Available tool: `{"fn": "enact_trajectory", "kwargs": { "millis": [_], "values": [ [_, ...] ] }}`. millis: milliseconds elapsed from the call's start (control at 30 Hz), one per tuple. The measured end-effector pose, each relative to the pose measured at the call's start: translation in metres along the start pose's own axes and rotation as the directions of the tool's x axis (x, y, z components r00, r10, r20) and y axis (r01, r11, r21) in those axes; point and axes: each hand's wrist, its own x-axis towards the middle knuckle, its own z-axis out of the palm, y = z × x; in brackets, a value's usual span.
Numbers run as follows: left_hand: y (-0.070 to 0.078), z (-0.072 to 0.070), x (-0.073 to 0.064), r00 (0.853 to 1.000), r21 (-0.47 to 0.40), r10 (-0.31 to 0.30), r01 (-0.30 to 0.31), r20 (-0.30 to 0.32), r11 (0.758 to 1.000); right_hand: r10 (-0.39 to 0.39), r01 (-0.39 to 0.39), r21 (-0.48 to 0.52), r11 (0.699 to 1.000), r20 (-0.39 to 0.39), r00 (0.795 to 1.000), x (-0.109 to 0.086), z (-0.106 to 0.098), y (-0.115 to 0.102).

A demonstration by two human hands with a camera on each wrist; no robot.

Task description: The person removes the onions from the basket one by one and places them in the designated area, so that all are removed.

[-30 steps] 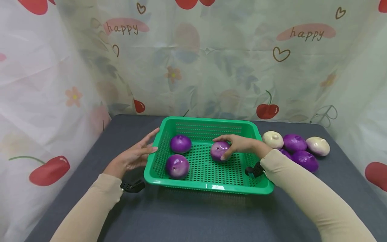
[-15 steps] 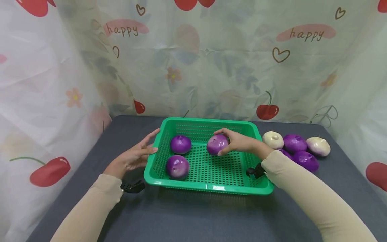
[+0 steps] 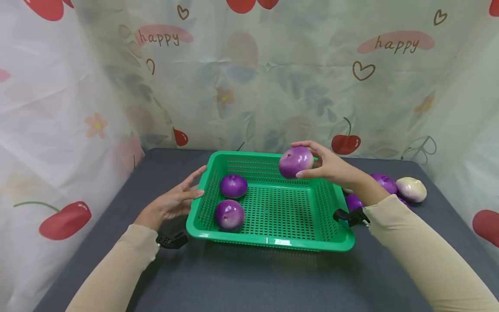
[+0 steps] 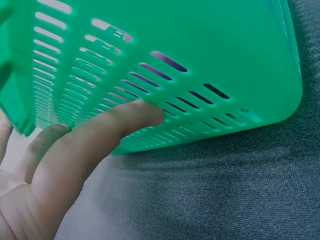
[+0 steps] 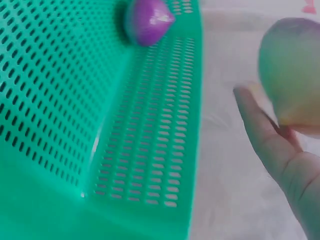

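Note:
My right hand (image 3: 325,167) grips a glossy purple onion (image 3: 295,162), pale at one end. In the head view they are raised over the back right part of a green slotted plastic basket (image 3: 269,243). The right wrist view has the held onion (image 5: 292,75) beyond the basket rim, cut off by the frame edge. Two purple onions, one farther back (image 3: 233,186) and one nearer (image 3: 229,215), sit inside at the left. My left hand (image 3: 173,201) has its fingers extended against the basket's left side; in the left wrist view a fingertip touches the slotted wall (image 4: 240,55).
Right of the basket lie more onions, purple (image 3: 383,183) and cream-white (image 3: 411,189), partly hidden behind my right forearm. A dark grey cloth (image 3: 249,277) covers the table. Printed curtains (image 3: 265,86) stand close around the back and sides.
My right hand has lifted the onion from the basket floor, up and toward the back right. The left hand, basket and two other onions inside stay in place.

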Motion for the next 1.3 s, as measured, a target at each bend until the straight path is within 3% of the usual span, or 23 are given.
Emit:
{"fn": "enact_trajectory", "kwargs": {
  "millis": [300, 633, 900, 1100, 1300],
  "values": [
    [0.001, 0.001, -0.002, 1.000, 0.016, 0.010, -0.010, 0.019, 1.000, -0.114, 0.121, 0.097, 0.988, -0.072, 0.991, -0.047, -0.032, 0.002],
    [0.001, 0.002, -0.001, 1.000, 0.013, -0.004, 0.004, -0.007, 1.000, -0.111, 0.134, 0.127, 0.983, -0.179, 0.978, -0.096, -0.056, 0.028],
    [0.001, 0.003, -0.002, 1.000, 0.011, -0.003, 0.003, -0.008, 1.000, -0.148, 0.208, 0.370, 0.905, -0.184, 0.972, -0.123, -0.068, 0.056],
    [0.001, 0.002, -0.001, 1.000, 0.004, -0.005, 0.005, -0.007, 1.000, -0.129, 0.214, 0.371, 0.904, -0.240, 0.962, -0.143, -0.076, 0.076],
    [0.000, 0.001, -0.001, 1.000, 0.011, -0.003, 0.003, -0.003, 1.000, -0.076, 0.204, 0.344, 0.916, -0.350, 0.934, -0.164, -0.085, 0.094]
  ]
}}
